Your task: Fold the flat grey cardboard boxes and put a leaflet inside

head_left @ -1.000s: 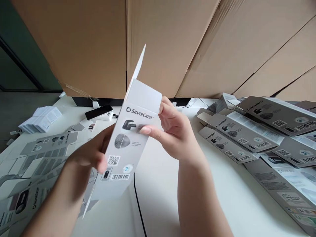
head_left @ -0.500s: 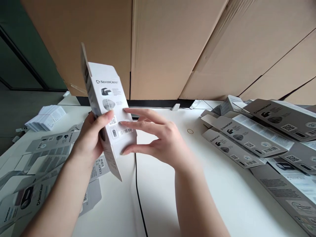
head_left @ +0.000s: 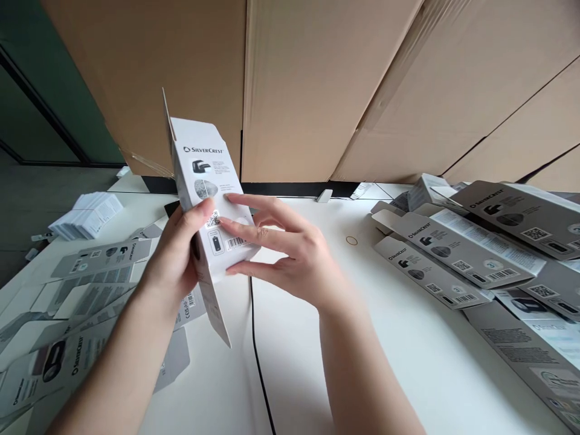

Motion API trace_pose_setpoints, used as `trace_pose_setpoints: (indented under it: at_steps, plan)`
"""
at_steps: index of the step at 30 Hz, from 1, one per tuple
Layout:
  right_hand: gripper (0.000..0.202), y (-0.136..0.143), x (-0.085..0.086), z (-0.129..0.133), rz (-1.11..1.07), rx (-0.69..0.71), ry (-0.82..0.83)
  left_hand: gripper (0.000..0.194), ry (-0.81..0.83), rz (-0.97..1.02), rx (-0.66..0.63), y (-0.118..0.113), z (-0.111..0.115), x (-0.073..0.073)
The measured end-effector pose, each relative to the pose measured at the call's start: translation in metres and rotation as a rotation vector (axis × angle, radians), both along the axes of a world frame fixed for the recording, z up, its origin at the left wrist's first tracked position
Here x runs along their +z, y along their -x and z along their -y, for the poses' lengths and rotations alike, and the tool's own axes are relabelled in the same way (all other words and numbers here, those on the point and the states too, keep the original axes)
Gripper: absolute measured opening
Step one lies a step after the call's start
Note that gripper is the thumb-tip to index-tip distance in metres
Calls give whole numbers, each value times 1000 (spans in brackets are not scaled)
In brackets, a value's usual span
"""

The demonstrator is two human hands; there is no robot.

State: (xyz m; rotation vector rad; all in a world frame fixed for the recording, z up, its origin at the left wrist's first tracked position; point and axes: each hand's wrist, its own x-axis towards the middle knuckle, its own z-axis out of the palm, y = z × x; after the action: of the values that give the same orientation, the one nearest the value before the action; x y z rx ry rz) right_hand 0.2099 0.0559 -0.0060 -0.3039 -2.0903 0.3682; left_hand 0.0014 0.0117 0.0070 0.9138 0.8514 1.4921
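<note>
A white and grey SilverCrest carton [head_left: 206,172] is held up at a tilt above the table, its end flaps sticking out at top and bottom. My left hand [head_left: 174,248] is closed around its left side, thumb pressed on the printed front near the QR code. Across the lower right part of that front lie the spread fingers of my right hand [head_left: 285,248]; the fingertips touch the panel and the thumb is by the bottom fold. The inside of the carton is hidden.
Flat cartons [head_left: 58,356] overlap on the left, near a stack of folded leaflets [head_left: 88,214]. Formed boxes [head_left: 466,248] pile up at right. A black cable [head_left: 260,368] crosses the white table [head_left: 362,338], where a rubber band [head_left: 351,240] lies. Large cardboard boxes [head_left: 308,90] stand behind.
The carton has shifted slightly right and turned so its printed front faces me more. My left hand moved with it; the right fingers stay spread on the front.
</note>
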Motion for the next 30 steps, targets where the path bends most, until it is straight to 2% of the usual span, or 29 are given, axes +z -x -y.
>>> trace_pose_setpoints:
  at_steps: [3,5,8,11,13,15,16,19,20,23,25,27,30]
  plan:
    - [42,8,-2,2,-38,-153,-175,50,40,116,-17,-11,2,1]
    - [52,12,-1,4,-70,-234,-282,55,121,195,-65,-19,3,-1]
    - [73,14,-2,3,-114,-276,-376,69,201,264,-227,-27,4,-6]
    - [73,15,-3,1,-140,-282,-387,75,191,272,-251,-30,3,-10]
    - [61,13,-3,1,-140,-261,-312,68,156,259,-192,-28,3,-8]
    - [51,10,-3,2,-130,-201,-154,60,126,264,-131,-21,3,-4]
    - [51,8,-3,3,-124,-171,-47,60,110,281,-95,-17,3,-2]
    - [77,1,0,4,-102,-112,321,67,37,363,25,-4,1,3]
    - [79,-1,1,5,-82,-99,437,68,4,389,60,-1,2,4]
    - [63,3,4,8,-9,-47,708,67,-45,435,95,1,6,1]
    - [46,9,3,10,11,-34,797,71,-11,442,47,-4,8,-3]
    - [34,14,-1,10,2,-51,816,75,43,430,17,-10,9,-8]
    - [26,13,-5,7,-33,-147,729,71,79,367,98,-13,2,-13]
